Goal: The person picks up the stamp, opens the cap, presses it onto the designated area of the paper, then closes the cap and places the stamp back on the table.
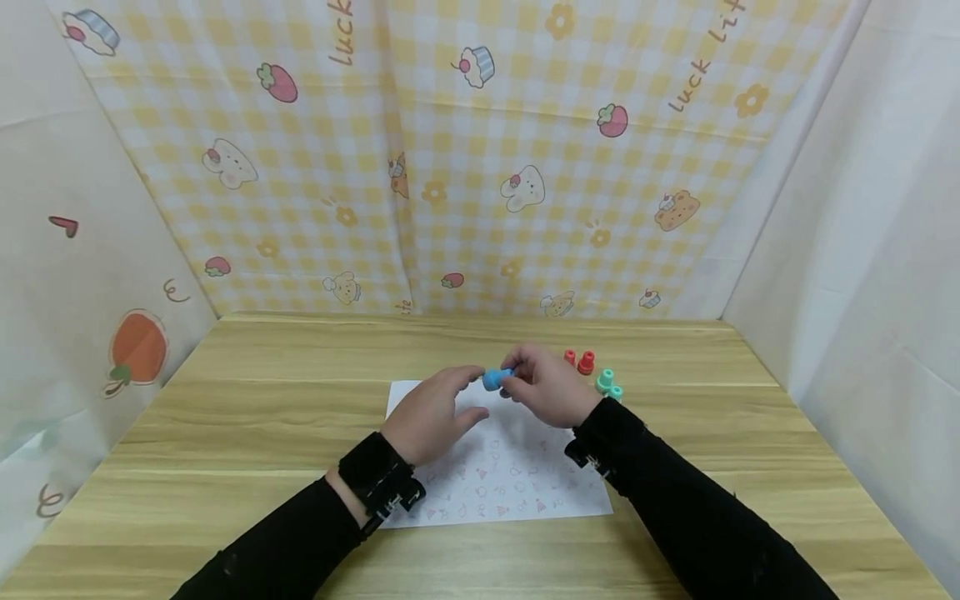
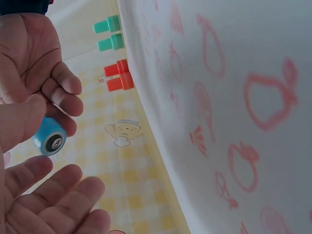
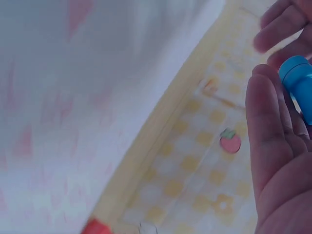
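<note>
Above the far part of the paper, my right hand [image 1: 551, 387] pinches a small blue stamp [image 1: 492, 380] between thumb and fingers. The stamp lies tilted sideways, its round end pointing toward my left hand [image 1: 431, 417]. In the left wrist view a dark round figure shows on that end of the stamp [image 2: 51, 140]. My left hand's fingers are spread and relaxed, fingertips right at the stamp's end, thumb apart. Under both hands lies a white sheet of paper [image 1: 517, 496] bearing rows of small red printed shapes. The right wrist view shows the stamp [image 3: 298, 83] beside my right fingers.
Two red stamps [image 1: 586, 362] stand on the wooden table [image 1: 300, 358] behind my right hand. Two green stamps [image 1: 605, 381] are beside them, near the right wrist. A yellow checked cloth [image 1: 465, 233] hangs along the table's back edge, with white cloth at both sides.
</note>
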